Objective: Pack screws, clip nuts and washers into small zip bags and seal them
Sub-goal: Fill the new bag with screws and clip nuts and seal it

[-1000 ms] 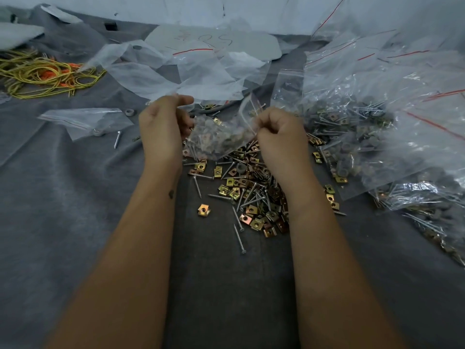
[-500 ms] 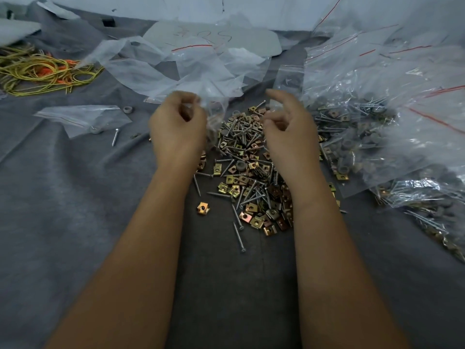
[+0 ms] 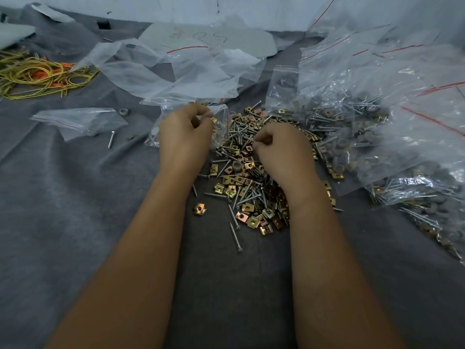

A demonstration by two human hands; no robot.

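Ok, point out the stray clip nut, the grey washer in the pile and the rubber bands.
stray clip nut (image 3: 200, 209), head view, its brass top face.
grey washer (image 3: 236, 166), head view, its rim.
rubber bands (image 3: 37, 76), head view, middle of the tangle.

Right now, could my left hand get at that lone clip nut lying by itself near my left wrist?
Probably yes. The lone clip nut lies uncovered on the grey cloth, apart from the pile, but the left hand grips a small zip bag, so it would need to let go first.

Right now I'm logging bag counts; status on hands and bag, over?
Left hand pinching small zip bag mouth. Right hand curled over loose pile, grip contents unclear. Filled bags crowd right side.
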